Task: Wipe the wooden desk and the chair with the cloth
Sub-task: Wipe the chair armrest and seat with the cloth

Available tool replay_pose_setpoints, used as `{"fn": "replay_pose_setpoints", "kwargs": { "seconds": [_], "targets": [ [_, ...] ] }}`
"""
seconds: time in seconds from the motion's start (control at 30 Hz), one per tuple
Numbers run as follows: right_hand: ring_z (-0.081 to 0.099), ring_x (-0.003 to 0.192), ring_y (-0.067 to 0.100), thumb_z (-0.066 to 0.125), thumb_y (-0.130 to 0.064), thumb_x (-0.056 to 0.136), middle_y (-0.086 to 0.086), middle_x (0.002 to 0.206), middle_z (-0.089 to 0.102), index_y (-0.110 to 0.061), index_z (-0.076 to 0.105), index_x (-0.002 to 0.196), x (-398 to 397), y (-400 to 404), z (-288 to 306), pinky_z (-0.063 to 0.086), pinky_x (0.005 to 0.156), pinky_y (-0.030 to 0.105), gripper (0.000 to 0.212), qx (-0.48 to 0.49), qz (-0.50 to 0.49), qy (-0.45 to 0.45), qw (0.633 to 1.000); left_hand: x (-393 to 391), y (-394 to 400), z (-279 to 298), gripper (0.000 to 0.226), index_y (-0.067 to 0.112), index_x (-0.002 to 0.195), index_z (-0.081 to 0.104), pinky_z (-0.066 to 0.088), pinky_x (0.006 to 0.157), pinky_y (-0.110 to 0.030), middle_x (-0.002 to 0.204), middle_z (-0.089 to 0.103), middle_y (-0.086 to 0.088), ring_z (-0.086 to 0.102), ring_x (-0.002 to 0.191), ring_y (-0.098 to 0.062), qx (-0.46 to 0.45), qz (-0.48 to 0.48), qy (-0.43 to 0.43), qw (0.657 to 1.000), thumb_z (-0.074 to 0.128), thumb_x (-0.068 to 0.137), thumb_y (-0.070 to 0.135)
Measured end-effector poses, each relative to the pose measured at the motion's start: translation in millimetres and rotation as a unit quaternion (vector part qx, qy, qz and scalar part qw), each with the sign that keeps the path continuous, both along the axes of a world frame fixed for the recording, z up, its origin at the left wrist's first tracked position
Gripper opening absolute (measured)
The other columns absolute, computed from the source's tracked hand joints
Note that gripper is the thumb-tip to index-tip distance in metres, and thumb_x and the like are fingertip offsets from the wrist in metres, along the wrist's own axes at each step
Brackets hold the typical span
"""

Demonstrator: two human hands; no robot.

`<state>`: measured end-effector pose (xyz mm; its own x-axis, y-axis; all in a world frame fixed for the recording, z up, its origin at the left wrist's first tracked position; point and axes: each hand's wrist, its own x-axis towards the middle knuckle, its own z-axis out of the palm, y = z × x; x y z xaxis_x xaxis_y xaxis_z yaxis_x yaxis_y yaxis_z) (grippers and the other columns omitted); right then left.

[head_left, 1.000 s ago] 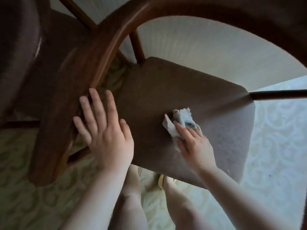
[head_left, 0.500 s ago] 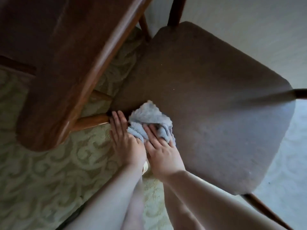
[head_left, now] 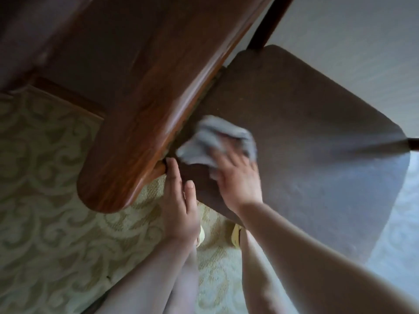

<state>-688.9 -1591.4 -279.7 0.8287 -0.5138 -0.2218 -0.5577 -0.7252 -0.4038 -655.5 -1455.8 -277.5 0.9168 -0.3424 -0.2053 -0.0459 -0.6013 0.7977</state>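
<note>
- While our right hand presses down, its fingers lie spread and fairly straight on top of the cloth; they look flat on it rather than curled round it, though motion blur softens the tips.
- The cloth sits bunched on the near-left part of the chair seat, half under those fingers, and its free edge reaches away from us towards the wooden armrest.
- So here's the relation that counts: the cloth is already beneath the right fingers, and the widest stretch of unwiped-looking seat runs off to the right and away from the hand. We judge the next stroke wants to sweep that way.
- Our left hand is just beside it, fingers straight and together, tips touching the seat's left edge where the arm's support meets it; it holds nothing and seems to be steadying the chair.
- Both hands are close, but only the right one is on the cloth, so it's the one to carry the wipe.
- The armrest overhangs the seat's left side, so a stroke towards it has little room.
- Below us there's patterned carpet and a yellow slipper.
</note>
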Motion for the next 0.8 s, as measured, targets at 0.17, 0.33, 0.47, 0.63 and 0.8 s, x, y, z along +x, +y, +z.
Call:
{"fn": "replay_pose_setpoints", "kwargs": {
  "seconds": [0.17,0.33,0.47,0.63,0.8],
  "targets": [
    [0.017,0.149,0.018,0.037,-0.040,0.096,-0.001,0.160,0.025,-0.025,0.049,0.139,-1.1,54.4,0.9,0.025,0.113,0.047,0.048,0.024,0.032,0.004,0.999,-4.1,-4.0,-6.9,0.061,0.010,0.150,0.031,0.031,0.113,-0.042,0.154,0.033,0.000,0.034,0.140,-0.011,0.018,0.018,0.020,0.999,0.025,0.099,0.043],
    [0.024,0.145,0.017,0.045,-0.041,0.091,-0.005,0.158,0.029,-0.031,0.044,0.144,11.3,-42.2,-11.6,0.032,0.111,0.050,0.054,-0.017,0.253,-0.020,0.967,-10.5,0.4,-4.8,0.060,0.013,0.153,0.024,0.027,0.116,-0.041,0.159,0.025,-0.005,0.025,0.145,-0.016,0.080,-0.009,-0.019,0.997,0.024,0.100,0.041],
    [0.027,0.144,0.023,0.039,-0.034,0.090,0.007,0.154,0.037,-0.022,0.046,0.140,-13.1,-6.9,-9.5,0.036,0.107,0.053,0.052,-0.060,-0.142,-0.022,0.988,-16.9,-24.0,-13.4,0.057,0.003,0.150,0.029,0.016,0.119,-0.033,0.158,0.023,-0.013,0.020,0.147,-0.021,0.132,0.008,-0.083,0.988,0.030,0.100,0.031],
    [0.004,0.150,0.013,0.035,-0.042,0.098,-0.009,0.163,0.009,-0.034,0.038,0.147,12.4,-22.6,4.9,0.019,0.114,0.049,0.050,0.033,0.397,0.015,0.917,-19.2,-24.7,-25.5,0.044,-0.007,0.116,0.055,0.036,0.101,-0.061,0.122,0.056,-0.030,0.052,0.115,-0.046,0.164,0.074,-0.074,0.981,0.036,0.092,0.025],
    [-0.001,0.150,0.016,0.044,-0.037,0.099,-0.008,0.164,0.005,-0.039,0.024,0.152,58.5,-74.8,6.3,0.013,0.119,0.051,0.056,0.004,0.222,0.050,0.974,-16.6,-34.9,-15.2,0.060,0.005,0.150,0.028,0.019,0.117,-0.035,0.159,0.019,-0.005,0.023,0.144,-0.013,0.098,0.095,-0.082,0.987,0.035,0.094,0.025]
  ]
}}
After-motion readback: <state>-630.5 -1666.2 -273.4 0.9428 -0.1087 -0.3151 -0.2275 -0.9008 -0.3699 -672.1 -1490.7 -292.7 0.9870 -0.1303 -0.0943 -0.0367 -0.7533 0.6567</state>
